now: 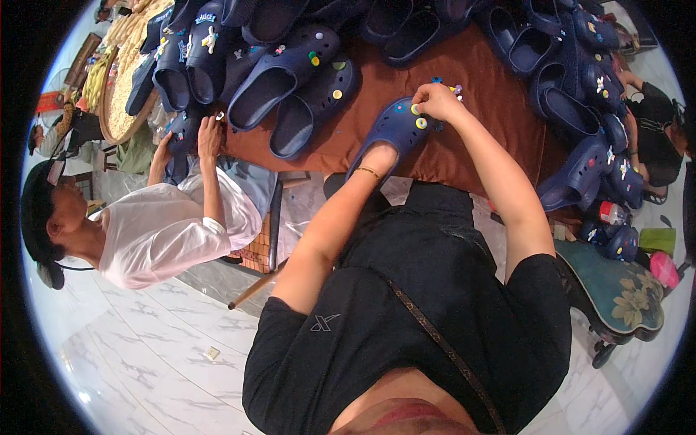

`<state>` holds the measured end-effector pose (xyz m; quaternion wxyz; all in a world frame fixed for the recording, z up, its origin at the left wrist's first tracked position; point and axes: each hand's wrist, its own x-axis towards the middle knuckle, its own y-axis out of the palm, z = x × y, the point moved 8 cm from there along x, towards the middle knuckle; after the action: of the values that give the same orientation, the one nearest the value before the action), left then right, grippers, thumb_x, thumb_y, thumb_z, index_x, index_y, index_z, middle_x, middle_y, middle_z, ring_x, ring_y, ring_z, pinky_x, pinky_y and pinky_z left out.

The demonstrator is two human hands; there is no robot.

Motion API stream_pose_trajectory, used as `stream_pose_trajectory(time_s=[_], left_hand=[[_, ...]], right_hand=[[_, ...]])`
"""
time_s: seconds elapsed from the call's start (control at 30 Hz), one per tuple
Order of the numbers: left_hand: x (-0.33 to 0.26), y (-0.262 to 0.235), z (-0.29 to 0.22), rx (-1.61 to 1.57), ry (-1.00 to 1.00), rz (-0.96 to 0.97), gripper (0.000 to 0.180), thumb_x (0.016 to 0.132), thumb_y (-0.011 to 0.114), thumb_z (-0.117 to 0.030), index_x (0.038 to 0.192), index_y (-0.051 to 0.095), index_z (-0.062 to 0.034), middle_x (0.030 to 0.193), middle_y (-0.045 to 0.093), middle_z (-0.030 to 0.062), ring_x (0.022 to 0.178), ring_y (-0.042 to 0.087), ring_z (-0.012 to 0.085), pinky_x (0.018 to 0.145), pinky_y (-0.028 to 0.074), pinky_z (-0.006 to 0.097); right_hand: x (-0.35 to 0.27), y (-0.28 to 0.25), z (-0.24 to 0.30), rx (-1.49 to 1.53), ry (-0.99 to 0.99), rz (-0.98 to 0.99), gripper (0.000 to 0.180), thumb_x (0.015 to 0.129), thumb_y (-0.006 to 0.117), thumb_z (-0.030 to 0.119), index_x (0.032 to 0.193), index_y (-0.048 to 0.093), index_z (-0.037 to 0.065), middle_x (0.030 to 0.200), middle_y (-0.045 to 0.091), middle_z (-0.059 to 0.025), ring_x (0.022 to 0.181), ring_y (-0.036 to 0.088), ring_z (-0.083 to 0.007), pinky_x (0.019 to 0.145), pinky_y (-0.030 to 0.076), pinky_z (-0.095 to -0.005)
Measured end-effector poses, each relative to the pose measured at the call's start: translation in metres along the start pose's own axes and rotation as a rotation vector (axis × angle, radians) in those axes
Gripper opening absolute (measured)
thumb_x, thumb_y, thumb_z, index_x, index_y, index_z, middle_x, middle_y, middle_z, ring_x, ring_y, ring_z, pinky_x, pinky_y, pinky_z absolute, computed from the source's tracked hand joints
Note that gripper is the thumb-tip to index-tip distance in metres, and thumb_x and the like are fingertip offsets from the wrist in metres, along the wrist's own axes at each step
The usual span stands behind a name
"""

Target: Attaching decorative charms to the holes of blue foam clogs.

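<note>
We see a tabletop [478, 80] covered in a rust-brown cloth, its far side and both ends heaped with dark blue clogs. The pile at the far left [246, 51] carries small coloured charms on the uppers; another pile [587, 94] runs down the right edge of the cloth. One blue clog [395, 130] lies near the front edge of the tabletop, toe pointing away from us, with round yellow and blue charms on its upper. Our left hand [377, 161] is pushed inside the heel opening of this clog, so we cannot tell how its grip stands. Our right hand [437, 101] rests at the clog's toe, fingertips pinched together on a small charm there. A few loose charms [455, 90] lie on the cloth just beside that hand.

At the left a seated person in a white shirt [163, 232] reaches both hands to the shoe pile. The floor [145, 348] is pale marble-patterned tile. Near the right edge stands a chair with a teal flowered seat [623, 290], and at the far left a round woven tray [119, 80].
</note>
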<state>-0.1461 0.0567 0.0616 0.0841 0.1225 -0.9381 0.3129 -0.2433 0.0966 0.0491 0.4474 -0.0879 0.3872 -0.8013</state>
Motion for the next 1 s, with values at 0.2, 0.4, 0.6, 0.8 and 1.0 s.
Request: stream_pose_trajectory(time_s=[0.2,0.4,0.6,0.8,1.0], left_hand=[[0.006,0.001,0.001,0.000,0.006,0.016,0.020,0.078,0.052,-0.022,0.088,0.059,-0.0055,0.092,0.061,0.0158,0.085,0.058,0.0315,0.071,0.045,0.039],[0.007,0.007,0.004,0.135,0.046,0.040,0.020,0.077,0.053,-0.022,0.088,0.060,-0.0058,0.090,0.062,0.0159,0.084,0.058,0.0318,0.069,0.046,0.040],[0.007,0.005,0.001,0.115,-0.008,0.088,0.021,0.077,0.052,-0.023,0.089,0.059,-0.0062,0.093,0.061,0.0161,0.087,0.057,0.0326,0.071,0.045,0.041],[0.002,0.001,0.000,0.143,-0.027,0.084,0.022,0.079,0.051,-0.021,0.091,0.058,-0.0050,0.098,0.060,0.0161,0.089,0.056,0.0322,0.073,0.045,0.040],[-0.017,0.005,0.031,-0.074,-0.189,0.044,0.024,0.080,0.049,-0.019,0.100,0.055,-0.0054,0.106,0.056,0.0176,0.098,0.054,0.0306,0.080,0.043,0.038]], right_hand=[[0.015,0.001,-0.008,-0.126,0.166,0.002,0.017,0.061,0.067,0.012,0.076,0.062,0.005,0.080,0.064,-0.0102,0.077,0.061,-0.0248,0.070,0.047,-0.0331],[0.005,0.008,0.006,-0.290,0.340,-0.083,0.024,0.071,0.055,0.019,0.091,0.065,0.011,0.094,0.062,-0.0112,0.098,0.055,-0.0298,0.086,0.043,-0.0395],[-0.011,0.006,-0.003,-0.005,0.143,-0.250,0.015,0.071,0.060,0.016,0.085,0.063,0.013,0.091,0.058,-0.0116,0.093,0.051,-0.0308,0.080,0.042,-0.0412],[-0.035,-0.011,0.033,-0.184,-0.099,-0.346,0.014,0.071,0.062,0.013,0.085,0.062,0.012,0.090,0.058,-0.0098,0.092,0.052,-0.0301,0.083,0.039,-0.0404],[-0.016,0.009,0.059,0.049,-0.132,-0.070,0.016,0.068,0.059,0.015,0.081,0.065,0.007,0.084,0.064,-0.0124,0.081,0.061,-0.0289,0.072,0.047,-0.0407]])
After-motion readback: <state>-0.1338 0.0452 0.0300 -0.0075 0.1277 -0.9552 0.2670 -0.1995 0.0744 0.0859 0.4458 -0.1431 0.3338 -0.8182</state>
